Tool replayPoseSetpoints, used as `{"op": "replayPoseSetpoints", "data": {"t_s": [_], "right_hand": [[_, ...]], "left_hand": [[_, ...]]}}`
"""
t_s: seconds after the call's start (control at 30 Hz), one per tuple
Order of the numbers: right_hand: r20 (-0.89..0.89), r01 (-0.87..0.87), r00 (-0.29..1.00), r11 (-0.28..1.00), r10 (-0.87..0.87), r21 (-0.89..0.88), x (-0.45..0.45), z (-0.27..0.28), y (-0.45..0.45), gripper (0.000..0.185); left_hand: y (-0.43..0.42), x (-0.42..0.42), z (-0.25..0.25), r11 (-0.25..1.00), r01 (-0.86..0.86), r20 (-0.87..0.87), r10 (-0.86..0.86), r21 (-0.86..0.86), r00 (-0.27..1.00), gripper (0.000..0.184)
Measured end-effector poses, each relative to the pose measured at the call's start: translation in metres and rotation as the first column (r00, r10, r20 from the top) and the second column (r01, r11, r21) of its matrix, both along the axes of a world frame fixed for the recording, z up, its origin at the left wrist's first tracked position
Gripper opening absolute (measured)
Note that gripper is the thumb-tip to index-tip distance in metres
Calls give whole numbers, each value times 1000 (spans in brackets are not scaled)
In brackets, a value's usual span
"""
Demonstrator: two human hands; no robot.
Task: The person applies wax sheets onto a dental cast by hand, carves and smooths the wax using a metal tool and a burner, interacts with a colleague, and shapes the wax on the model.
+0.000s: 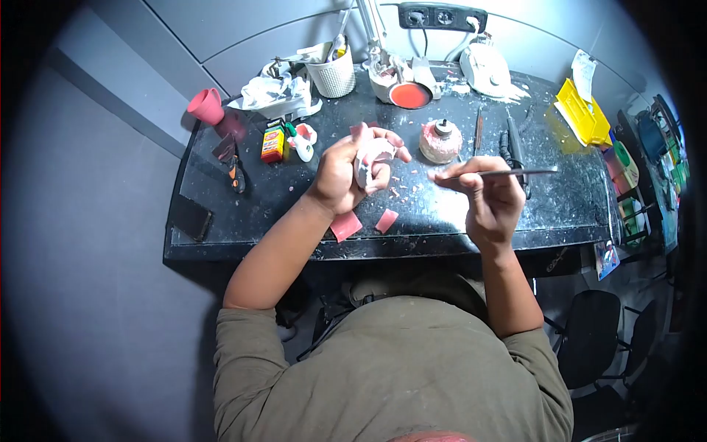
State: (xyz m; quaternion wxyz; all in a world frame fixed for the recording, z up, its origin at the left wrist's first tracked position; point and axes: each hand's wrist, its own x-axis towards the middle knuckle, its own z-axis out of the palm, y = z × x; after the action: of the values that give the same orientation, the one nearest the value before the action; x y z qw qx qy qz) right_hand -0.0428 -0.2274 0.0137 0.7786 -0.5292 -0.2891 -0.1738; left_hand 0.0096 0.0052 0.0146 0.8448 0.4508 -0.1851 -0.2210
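My left hand (335, 180) is wrapped around a white plaster dental cast (364, 168) with pink wax on it, held above the bench. In my right hand (492, 206) is a slim dark metal wax spatula (537, 172), gripped like a pen. One end of it points right; the other end, near my fingertips, is hard to make out. Just beyond the right hand stands a round spirit burner (440, 145) crusted with pink wax. Below the left hand, a larger pink wax sheet (345, 226) and a smaller wax piece (387, 220) lie near the front edge.
Wax crumbs dot the black bench (280, 214). At left are a pink cup (205, 107), an orange-and-black-handled tool (236, 175) and a small box (272, 143). Behind stand a white basket (333, 79) and a red round dish (409, 95). A yellow tray (580, 116) sits at right.
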Motion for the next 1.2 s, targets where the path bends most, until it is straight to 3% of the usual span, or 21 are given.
{"op": "replayPoseSetpoints", "data": {"t_s": [0.03, 0.1, 0.13, 0.23, 0.27, 0.3, 0.37, 0.4, 0.47, 0.5, 0.6, 0.63, 0.7, 0.77, 0.83, 0.9, 1.07, 1.13, 1.2], "right_hand": [[-69, 92, 993, 994, -96, -51, -3, 0, -1, 16], [-168, -1, 986, 995, -16, -103, -7, 4, -13, 20], [-203, 71, 974, 985, -102, -157, -10, 6, -7, 22], [-366, 16, 899, 853, -241, -522, -16, 23, -5, 20], [-258, 44, 937, 812, -235, -582, -11, 17, -5, 17], [-332, -13, 909, 777, -253, -629, -11, 17, -5, 24], [-302, -65, 909, 619, -287, -782, -6, 8, -10, 31], [-304, -68, 909, 616, -286, -784, -7, 13, -11, 31], [-182, -123, 945, 220, -272, -968, -9, 25, -12, 36], [-188, -130, 944, 218, -272, -967, -9, 22, -11, 36], [-20, 161, 890, 353, -456, -922, -12, 25, -2, 28], [-6, 196, 904, 427, -427, -883, -10, 23, -2, 23], [226, 391, 916, 610, -331, -689, -6, 28, 5, 26], [338, 411, 909, 671, -246, -617, 0, 28, 11, 27], [311, 359, 929, 690, -199, -629, 4, 25, 17, 25], [264, 323, 944, 708, -197, -628, 5, 20, 18, 23], [228, 283, 957, 743, -178, -607, 8, 17, 21, 18], [239, 283, 956, 740, -168, -610, 11, 15, 21, 18], [252, 283, 955, 739, -157, -612, 12, 11, 21, 19]], "left_hand": [[3, 4, -2, 999, 23, -24, -24, -38, 999, 69], [7, 12, -4, 996, 26, -53, -31, -90, 998, 73], [10, 14, -5, 996, 57, -47, -61, -73, 997, 73], [11, 11, -3, 998, 43, -96, -46, -40, 994, 72], [13, 12, -4, 990, 98, -109, -108, -97, 988, 68], [14, 12, -5, 976, 153, -119, -172, -156, 978, 65], [16, 13, -5, 977, 161, -102, -176, -138, 979, 62], [17, 14, -7, 969, 176, -104, -196, -171, 975, 60], [18, 16, -13, 960, 188, -110, -214, -206, 971, 57], [14, 14, -10, 981, 131, -128, -150, -144, 980, 52], [5, 5, -3, 995, 75, -168, -84, -61, 982, 45], [3, 5, -4, 997, 76, -178, -80, -32, 981, 44], [3, 4, -13, 987, 155, -157, -160, -45, 975, 46], [-1, -2, -16, 967, 230, -229, -250, -109, 941, 46], [-6, -10, -15, 962, 240, -253, -266, -130, 930, 48], [-8, -14, -11, 991, 99, -378, -124, -85, 917, 47], [-1, -13, -24, 994, 70, -319, -94, -85, 943, 42], [2, -6, -31, 933, 248, -256, -314, -260, 914, 48], [-1, -5, -35, 934, 244, -263, -312, -260, 913, 48]]}}
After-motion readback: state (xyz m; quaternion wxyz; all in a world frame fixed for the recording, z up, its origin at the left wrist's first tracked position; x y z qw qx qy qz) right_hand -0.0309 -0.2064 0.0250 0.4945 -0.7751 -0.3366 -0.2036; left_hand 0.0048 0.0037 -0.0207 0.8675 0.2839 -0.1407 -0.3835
